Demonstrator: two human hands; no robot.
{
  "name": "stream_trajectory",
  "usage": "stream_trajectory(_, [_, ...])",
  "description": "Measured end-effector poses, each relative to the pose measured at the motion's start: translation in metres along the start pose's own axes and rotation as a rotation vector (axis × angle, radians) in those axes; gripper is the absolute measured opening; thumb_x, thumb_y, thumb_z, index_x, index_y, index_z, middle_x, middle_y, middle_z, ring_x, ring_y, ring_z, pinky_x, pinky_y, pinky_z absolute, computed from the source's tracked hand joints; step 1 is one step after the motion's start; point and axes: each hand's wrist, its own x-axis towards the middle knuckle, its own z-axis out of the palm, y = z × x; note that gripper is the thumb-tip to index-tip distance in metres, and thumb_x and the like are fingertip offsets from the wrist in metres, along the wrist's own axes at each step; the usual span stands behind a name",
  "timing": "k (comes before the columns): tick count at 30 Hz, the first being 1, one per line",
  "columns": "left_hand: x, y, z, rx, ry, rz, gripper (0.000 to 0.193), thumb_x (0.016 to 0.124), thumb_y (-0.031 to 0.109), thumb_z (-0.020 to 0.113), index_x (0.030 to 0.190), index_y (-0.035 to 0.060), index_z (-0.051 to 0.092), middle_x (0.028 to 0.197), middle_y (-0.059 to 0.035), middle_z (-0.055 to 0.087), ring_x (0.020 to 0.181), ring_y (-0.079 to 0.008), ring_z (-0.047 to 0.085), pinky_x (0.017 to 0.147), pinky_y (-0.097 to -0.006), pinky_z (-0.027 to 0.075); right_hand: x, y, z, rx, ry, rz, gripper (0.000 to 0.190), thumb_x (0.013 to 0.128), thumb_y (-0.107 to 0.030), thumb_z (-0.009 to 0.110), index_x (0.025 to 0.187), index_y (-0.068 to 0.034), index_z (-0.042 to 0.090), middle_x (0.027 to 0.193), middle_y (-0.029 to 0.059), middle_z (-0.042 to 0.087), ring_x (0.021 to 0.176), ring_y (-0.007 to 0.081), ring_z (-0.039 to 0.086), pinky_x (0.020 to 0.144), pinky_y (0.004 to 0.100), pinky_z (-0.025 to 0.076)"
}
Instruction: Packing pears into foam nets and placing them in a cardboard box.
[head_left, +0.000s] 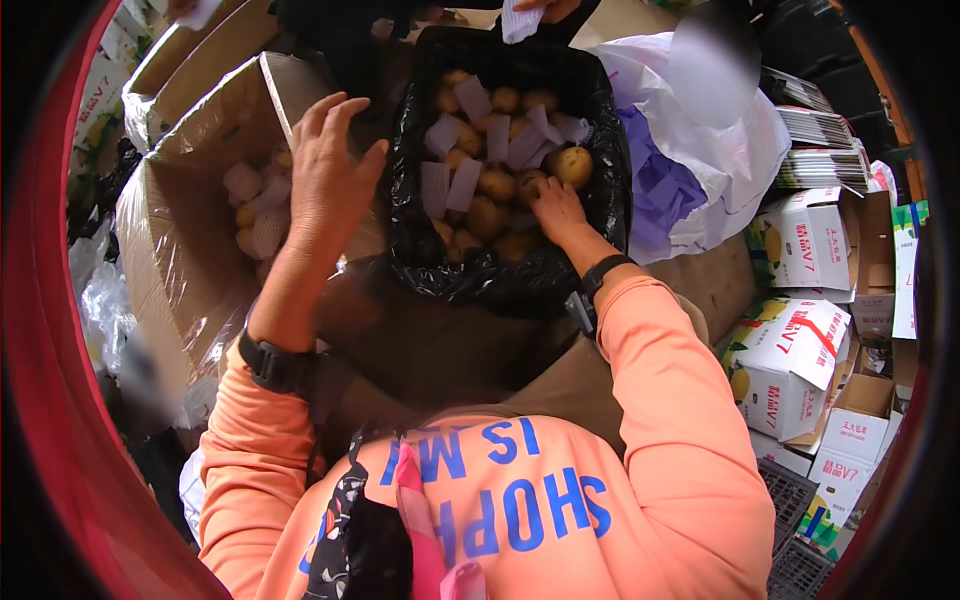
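My left hand (326, 180) is raised beside the plastic-lined cardboard box (180, 202), fingers apart, with nothing visible in it. Inside that box lie yellowish fruits in white foam net sleeves (266, 232). My right hand (559, 214) reaches into a container lined with a black plastic bag (450, 281). Its fingertips touch a yellow-brown round fruit (529, 183); whether they grip it is hard to see. A larger yellow fruit (573, 166) rests just beyond that hand. Among the fruits lie several pale foam net sleeves (463, 184).
At the top, another person's hand (555, 9) holds a white foam net sleeve (521, 22). A white sack (731, 165) with purple pieces (664, 187) stands right of the container. Printed cartons (784, 367) and black plastic crates (787, 495) line the right side.
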Motion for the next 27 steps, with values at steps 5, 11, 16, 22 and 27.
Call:
stream_trajectory(5, [-0.006,0.010,0.017,-0.247,-0.021,-0.195,0.039,0.073,0.015,0.070,0.108,0.0089,0.056,0.122,-0.0109,0.047,0.112,-0.0273,0.045,0.088,-0.0363,0.045,0.045,0.003,-0.064,0.858,-0.162,0.197,0.019,0.075,-0.022,0.069,0.083,-0.006,0.062,0.088,0.0050,0.061,0.085,0.0186,0.058,0.075,0.0288,0.045])
stream_trajectory(11, [0.005,0.020,0.027,-0.632,-0.352,-0.386,0.029,0.074,0.009,0.070,0.101,0.0027,0.059,0.090,-0.0088,0.059,0.074,-0.0179,0.059,0.064,-0.0285,0.051,0.066,-0.039,-0.161,1.558,-0.002,-0.214,0.025,0.087,-0.028,0.060,0.096,-0.004,0.059,0.086,0.0041,0.062,0.079,0.0134,0.059,0.071,0.0270,0.047])
stream_trajectory(16, [0.002,0.010,0.008,-0.550,-0.005,-0.171,0.047,0.070,-0.003,0.068,0.111,0.0052,0.048,0.089,-0.0181,0.058,0.080,-0.0358,0.060,0.072,-0.0395,0.049,0.105,-0.022,-0.085,1.419,-0.102,0.156,0.035,0.088,-0.026,0.059,0.114,-0.005,0.054,0.103,0.0104,0.060,0.098,0.0220,0.056,0.079,0.0320,0.049])
stream_trajectory(22, [-0.004,0.016,0.025,-0.648,-0.251,-0.334,0.049,0.071,0.006,0.074,0.099,0.0062,0.033,0.081,-0.0172,0.053,0.076,-0.0304,0.059,0.069,-0.0388,0.048,0.044,0.008,0.072,0.071,-0.316,0.155,0.035,0.088,-0.010,0.046,0.122,-0.002,0.050,0.127,0.0169,0.047,0.116,0.0322,0.049,0.092,0.0413,0.044])
stream_trajectory(27, [-0.012,0.001,0.019,-0.903,-0.404,-0.522,0.037,0.072,0.009,0.074,0.096,0.0027,0.047,0.082,-0.0133,0.053,0.079,-0.0302,0.057,0.070,-0.0363,0.048,0.062,0.018,0.110,0.028,-0.213,0.048,0.033,0.082,-0.012,0.053,0.115,-0.012,0.055,0.117,0.0125,0.055,0.112,0.0322,0.051,0.091,0.0403,0.045])
